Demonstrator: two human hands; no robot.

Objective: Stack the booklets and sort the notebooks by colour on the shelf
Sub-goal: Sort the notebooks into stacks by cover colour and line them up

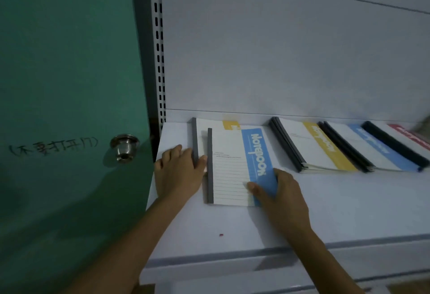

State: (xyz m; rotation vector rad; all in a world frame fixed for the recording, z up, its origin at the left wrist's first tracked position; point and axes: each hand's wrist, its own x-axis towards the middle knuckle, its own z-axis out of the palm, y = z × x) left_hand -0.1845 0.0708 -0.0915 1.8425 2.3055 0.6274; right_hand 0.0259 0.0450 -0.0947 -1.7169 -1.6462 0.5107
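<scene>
Blue-banded notebook (235, 168), grey spine, lined white cover, flat at the left of a white shelf (349, 205), overlapping a yellow-tabbed notebook (216, 124) behind. Right hand (277, 193) pinching its near right corner, thumb on top, fingers along the edge. Left hand (179, 172) flat beside it, fingers together, tips against the two spines. Further right, yellow (314, 147), blue (370, 149) and red (409, 135) stacks, fanned, well apart. At left, green door (69, 84) with steel knob (124, 147).
</scene>
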